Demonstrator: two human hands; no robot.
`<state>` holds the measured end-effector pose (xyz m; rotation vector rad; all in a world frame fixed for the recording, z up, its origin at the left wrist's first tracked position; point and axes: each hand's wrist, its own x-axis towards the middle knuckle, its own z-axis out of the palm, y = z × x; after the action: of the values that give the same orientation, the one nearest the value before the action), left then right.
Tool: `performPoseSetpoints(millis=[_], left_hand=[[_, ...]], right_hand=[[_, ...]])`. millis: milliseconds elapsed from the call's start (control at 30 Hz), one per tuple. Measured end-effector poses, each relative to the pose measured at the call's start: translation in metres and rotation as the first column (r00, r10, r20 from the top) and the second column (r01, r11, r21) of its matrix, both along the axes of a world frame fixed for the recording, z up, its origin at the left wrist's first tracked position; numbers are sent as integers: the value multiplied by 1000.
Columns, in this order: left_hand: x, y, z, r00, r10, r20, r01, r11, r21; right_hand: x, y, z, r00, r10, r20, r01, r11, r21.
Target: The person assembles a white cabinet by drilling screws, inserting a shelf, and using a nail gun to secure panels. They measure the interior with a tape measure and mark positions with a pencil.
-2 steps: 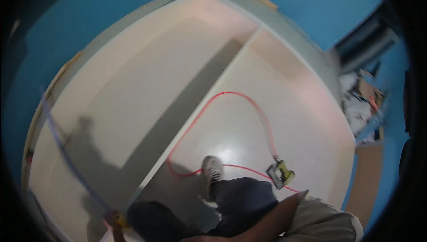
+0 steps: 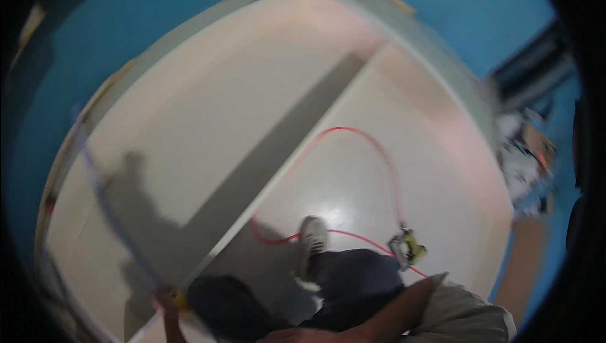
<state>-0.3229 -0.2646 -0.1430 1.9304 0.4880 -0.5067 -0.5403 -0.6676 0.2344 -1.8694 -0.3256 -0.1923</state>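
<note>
My left hand (image 2: 165, 297) is at the lower left, closed around what looks like a yellow tape measure (image 2: 181, 301). A long bluish-white blade (image 2: 120, 224) runs from it up and left to the far-left side wall of a large white panelled box; its outer end is blurred. My right forearm (image 2: 385, 318) crosses the lower edge from a light sleeve. Only the back part of my right hand (image 2: 287, 335) shows at the bottom rim, and its fingers are out of sight.
I stand inside the white box, my shoe (image 2: 313, 236) beside its long divider (image 2: 309, 135). A red hose (image 2: 396, 176) loops over the floor to a yellow-green and silver air nailer or stapler (image 2: 409, 249) right of my leg. Scraps (image 2: 521, 163) lie outside at the right.
The whole view has shifted slightly, with the scene sliding to the right. My left hand and the tape measure show a little higher in the picture. The grip looks the same.
</note>
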Motion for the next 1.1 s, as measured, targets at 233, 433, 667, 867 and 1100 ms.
performPoseSetpoints(millis=[233, 433, 667, 867, 1100], left_hand=[[10, -105, 91, 799, -563, -210, 600, 733, 321], [-27, -100, 88, 865, -502, -12, 474, 808, 350], [-17, -105, 90, 886, -454, 94, 409, 860, 305], [-15, -108, 98, 893, -444, 72, 411, 871, 270], [-9, -107, 101, 860, -508, 48, 469, 823, 321]], right_hand=[[8, 4, 21, 991, -52, -127, 40, 994, -99], [-4, -4, 7, 953, -71, -294, 7, 977, -212], [8, -16, -36, 799, -186, -572, 61, 971, -231], [36, -3, -27, 784, -120, -609, -108, 940, -325], [45, 7, -35, 795, -91, -600, -143, 933, -331]])
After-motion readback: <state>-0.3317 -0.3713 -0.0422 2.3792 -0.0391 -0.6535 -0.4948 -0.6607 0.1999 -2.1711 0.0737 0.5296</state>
